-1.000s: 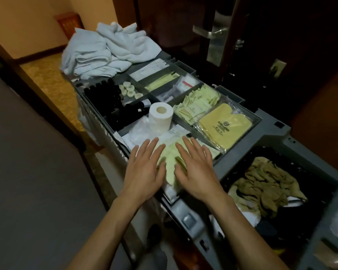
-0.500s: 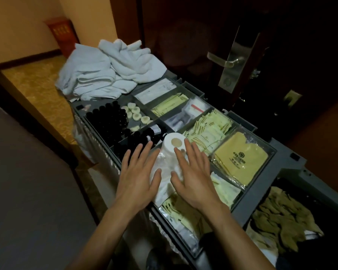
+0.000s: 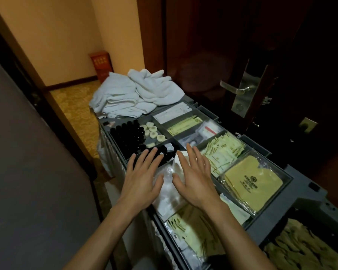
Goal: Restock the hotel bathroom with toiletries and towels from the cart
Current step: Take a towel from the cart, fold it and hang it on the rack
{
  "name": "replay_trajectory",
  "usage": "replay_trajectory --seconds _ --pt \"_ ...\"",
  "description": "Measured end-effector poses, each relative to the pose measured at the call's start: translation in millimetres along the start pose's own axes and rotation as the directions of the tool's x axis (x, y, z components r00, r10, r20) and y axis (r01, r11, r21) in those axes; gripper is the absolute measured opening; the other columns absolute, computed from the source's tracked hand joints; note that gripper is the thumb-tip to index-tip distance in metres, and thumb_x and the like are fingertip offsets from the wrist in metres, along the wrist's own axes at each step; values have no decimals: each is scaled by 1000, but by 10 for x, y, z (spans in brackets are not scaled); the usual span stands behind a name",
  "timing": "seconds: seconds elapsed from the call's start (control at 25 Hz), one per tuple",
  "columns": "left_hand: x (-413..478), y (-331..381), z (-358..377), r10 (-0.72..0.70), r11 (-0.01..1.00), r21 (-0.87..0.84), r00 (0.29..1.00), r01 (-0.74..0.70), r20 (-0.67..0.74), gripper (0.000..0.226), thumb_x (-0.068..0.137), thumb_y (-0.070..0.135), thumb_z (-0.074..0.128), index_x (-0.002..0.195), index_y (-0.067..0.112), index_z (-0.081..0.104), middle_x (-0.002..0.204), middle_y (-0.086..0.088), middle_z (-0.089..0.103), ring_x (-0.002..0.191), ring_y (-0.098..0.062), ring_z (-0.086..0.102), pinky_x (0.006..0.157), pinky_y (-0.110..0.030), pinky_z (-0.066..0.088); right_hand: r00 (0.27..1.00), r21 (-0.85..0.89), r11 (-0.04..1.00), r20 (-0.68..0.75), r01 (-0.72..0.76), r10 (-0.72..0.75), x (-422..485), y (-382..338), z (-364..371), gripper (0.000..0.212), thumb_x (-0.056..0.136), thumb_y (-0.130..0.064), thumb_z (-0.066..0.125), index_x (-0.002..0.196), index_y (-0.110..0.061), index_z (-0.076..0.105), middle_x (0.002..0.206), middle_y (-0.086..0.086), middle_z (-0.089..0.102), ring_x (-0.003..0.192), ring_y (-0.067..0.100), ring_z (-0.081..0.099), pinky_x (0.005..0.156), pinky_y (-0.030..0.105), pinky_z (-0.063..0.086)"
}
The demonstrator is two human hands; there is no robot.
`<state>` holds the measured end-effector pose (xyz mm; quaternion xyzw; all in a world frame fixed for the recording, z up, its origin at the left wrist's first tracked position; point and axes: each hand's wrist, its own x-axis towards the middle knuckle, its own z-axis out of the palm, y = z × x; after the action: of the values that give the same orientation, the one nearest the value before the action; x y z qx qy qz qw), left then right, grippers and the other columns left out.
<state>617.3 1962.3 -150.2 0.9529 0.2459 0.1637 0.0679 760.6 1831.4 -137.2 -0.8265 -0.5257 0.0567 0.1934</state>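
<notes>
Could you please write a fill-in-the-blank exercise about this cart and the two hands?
1. The white towels are piled at the ____ end of the cart.
2. The small bottles beside the round soaps are ____ in colour.
3. The left hand and the right hand are both ____ (open/shut).
Missing words: far; black; open.

Your right fingers cover most of the toilet roll; print on the sachets just right of them is too small to read.
</notes>
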Motion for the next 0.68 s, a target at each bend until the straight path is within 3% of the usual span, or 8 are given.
replay_trajectory --seconds 0.28,0.52,0.68 --pt "406 -600 -44 -42 999 14 999 43 -35 55 102 44 35 153 25 37 163 6 25 153 -15 14 124 -47 6 999 -30 998 -10 48 -49 721 -200 162 67 102 -45 34 160 -24 8 166 2 -18 149 14 -29 122 46 -12" --pt "1116 -1595 141 2 1000 15 1000 -1 -21 54 102 42 38 153 24 36 163 5 26 152 -16 16 123 -49 10 998 -79 996 42 39 -35 1868 -415 617 70 98 -48 29 160 -24 9 166 2 -17 149 14 -28 122 48 -9" --pt "1709 -2305 276 19 1000 -4 999 -19 -40 52 102 42 39 150 23 43 160 3 34 149 -20 28 120 -52 18 998 -74 997 64 14 -9 2720 -598 802 69 98 -48 29 160 -24 11 166 1 -15 150 14 -24 122 49 -6"
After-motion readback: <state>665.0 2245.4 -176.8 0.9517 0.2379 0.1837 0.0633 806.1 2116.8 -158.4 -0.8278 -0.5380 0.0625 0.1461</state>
